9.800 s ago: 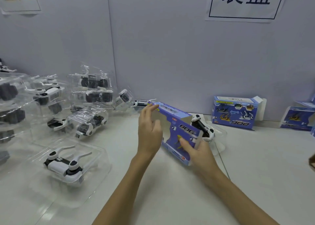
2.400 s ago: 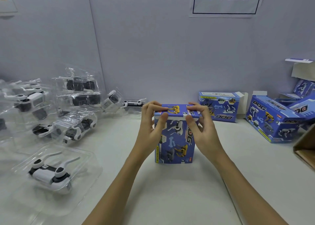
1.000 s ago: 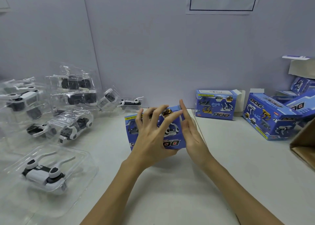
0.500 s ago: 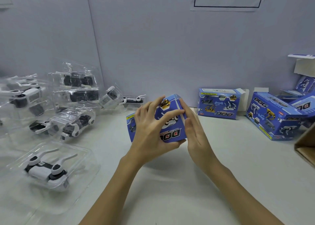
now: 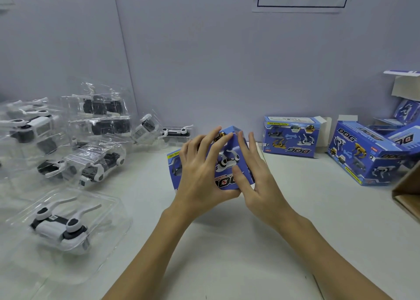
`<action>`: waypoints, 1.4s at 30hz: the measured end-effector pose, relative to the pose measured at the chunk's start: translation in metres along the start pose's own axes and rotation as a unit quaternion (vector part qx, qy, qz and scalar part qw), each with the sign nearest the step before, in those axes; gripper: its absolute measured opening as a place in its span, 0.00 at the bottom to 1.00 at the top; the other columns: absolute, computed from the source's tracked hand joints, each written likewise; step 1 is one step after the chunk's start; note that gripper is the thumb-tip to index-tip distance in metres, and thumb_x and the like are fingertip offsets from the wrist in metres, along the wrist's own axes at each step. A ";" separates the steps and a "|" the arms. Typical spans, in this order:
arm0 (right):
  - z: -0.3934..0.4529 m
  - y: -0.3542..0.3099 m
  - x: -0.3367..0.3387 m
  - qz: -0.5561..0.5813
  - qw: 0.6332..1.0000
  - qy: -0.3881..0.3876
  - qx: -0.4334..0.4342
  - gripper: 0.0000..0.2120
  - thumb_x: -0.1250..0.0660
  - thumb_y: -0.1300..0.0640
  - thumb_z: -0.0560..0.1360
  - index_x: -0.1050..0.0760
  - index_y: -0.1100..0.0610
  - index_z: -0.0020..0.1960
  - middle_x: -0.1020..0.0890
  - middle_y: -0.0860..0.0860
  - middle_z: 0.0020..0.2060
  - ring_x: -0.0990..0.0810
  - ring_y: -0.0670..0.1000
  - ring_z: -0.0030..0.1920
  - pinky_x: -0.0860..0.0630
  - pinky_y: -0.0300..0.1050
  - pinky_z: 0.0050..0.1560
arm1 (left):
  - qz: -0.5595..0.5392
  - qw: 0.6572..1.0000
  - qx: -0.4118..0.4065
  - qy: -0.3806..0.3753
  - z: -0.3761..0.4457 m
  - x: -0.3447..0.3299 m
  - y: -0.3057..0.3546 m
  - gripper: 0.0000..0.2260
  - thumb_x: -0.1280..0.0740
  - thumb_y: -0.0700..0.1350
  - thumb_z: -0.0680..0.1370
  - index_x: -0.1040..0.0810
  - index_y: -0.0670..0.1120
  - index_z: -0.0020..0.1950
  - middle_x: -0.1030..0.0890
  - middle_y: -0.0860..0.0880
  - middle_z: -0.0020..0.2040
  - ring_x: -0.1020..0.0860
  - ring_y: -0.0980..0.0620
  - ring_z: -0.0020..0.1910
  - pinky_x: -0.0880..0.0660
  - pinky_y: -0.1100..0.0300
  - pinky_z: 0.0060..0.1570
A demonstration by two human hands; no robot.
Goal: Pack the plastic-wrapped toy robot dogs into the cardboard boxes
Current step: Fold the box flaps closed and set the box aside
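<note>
Mid-table, blue box [image 5: 223, 163] gripped between left hand [image 5: 200, 174] and right hand [image 5: 256, 177], looks closed — left of it, several wrapped dogs [image 5: 59, 224] unpacked, task likely partway.

— Anything worn on the arms?
— No sleeves; both forearms are bare to the frame's edge.
— Rings, a watch?
— None seen on the left hand [image 5: 200, 174] or right hand [image 5: 259, 181].
</note>
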State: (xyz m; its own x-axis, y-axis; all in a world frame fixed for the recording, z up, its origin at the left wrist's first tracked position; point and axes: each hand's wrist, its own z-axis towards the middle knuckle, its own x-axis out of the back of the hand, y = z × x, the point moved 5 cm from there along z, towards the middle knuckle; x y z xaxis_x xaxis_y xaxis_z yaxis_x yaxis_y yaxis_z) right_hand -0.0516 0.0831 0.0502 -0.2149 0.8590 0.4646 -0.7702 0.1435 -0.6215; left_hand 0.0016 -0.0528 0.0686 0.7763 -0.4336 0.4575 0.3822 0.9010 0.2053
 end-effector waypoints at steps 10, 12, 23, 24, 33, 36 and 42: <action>0.003 0.035 0.006 0.167 0.972 0.087 -0.143 0.23 0.39 0.53 0.86 0.35 0.39 0.79 0.25 0.40 0.71 0.23 0.35 0.65 0.22 0.30 0.53 | 0.147 0.960 0.158 -0.176 -0.009 -0.016 -0.026 0.54 0.43 0.85 0.62 0.43 0.60 0.83 0.48 0.51 0.85 0.50 0.45 0.84 0.51 0.28 0.75; 0.001 0.050 0.008 0.145 0.965 0.086 -0.199 0.21 0.40 0.49 0.86 0.33 0.38 0.78 0.23 0.45 0.70 0.21 0.43 0.66 0.20 0.44 0.61 | 0.109 0.941 0.254 -0.193 -0.016 -0.008 -0.046 0.55 0.40 0.85 0.58 0.40 0.60 0.80 0.42 0.49 0.82 0.39 0.44 0.81 0.37 0.37 0.72; -0.005 0.041 -0.016 0.047 0.977 -0.026 -0.207 0.35 0.46 0.41 0.83 0.63 0.38 0.83 0.56 0.48 0.85 0.41 0.43 0.79 0.32 0.26 0.67 | -0.078 0.901 0.426 -0.040 -0.024 0.003 -0.075 0.46 0.25 0.75 0.56 0.24 0.52 0.67 0.18 0.55 0.51 0.19 0.55 0.49 0.23 0.61 0.48; -0.005 0.041 -0.014 0.024 0.980 -0.047 -0.192 0.36 0.44 0.44 0.84 0.64 0.39 0.83 0.61 0.45 0.84 0.51 0.43 0.82 0.37 0.36 0.76 | -0.085 0.899 0.429 -0.034 -0.024 0.002 -0.075 0.48 0.24 0.75 0.55 0.25 0.51 0.69 0.18 0.54 0.51 0.18 0.53 0.50 0.21 0.59 0.51; 0.001 0.047 0.014 0.006 0.991 -0.101 -0.088 0.59 0.20 0.52 0.73 0.63 0.34 0.82 0.54 0.37 0.83 0.40 0.39 0.79 0.31 0.40 0.74 | -0.249 0.851 0.463 0.008 -0.017 0.013 -0.083 0.41 0.19 0.71 0.56 0.22 0.54 0.63 0.14 0.53 0.51 0.14 0.56 0.46 0.16 0.55 0.45; 0.003 0.046 0.027 -0.064 0.995 -0.039 -0.063 0.49 0.22 0.50 0.73 0.48 0.43 0.84 0.31 0.41 0.76 0.28 0.39 0.69 0.30 0.32 0.69 | -0.327 0.824 0.462 0.007 -0.015 0.020 -0.088 0.32 0.22 0.67 0.64 0.17 0.48 0.59 0.12 0.49 0.50 0.13 0.50 0.49 0.18 0.61 0.43; 0.009 0.047 0.042 0.131 0.979 0.067 -0.143 0.23 0.28 0.39 0.76 0.22 0.46 0.68 0.14 0.47 0.57 0.16 0.50 0.57 0.19 0.49 0.58 | -0.408 0.804 0.430 -0.049 -0.008 0.015 -0.076 0.24 0.33 0.72 0.74 0.15 0.57 0.59 0.13 0.51 0.55 0.15 0.54 0.50 0.24 0.55 0.53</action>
State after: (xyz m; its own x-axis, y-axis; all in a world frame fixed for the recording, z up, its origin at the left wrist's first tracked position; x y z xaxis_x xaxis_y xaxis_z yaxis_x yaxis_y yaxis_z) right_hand -0.1018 0.1219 0.0463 -0.2866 0.9387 0.1916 -0.4953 0.0260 -0.8683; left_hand -0.0120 -0.1278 0.0528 0.3843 -0.9202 -0.0751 0.2228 0.0135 0.9748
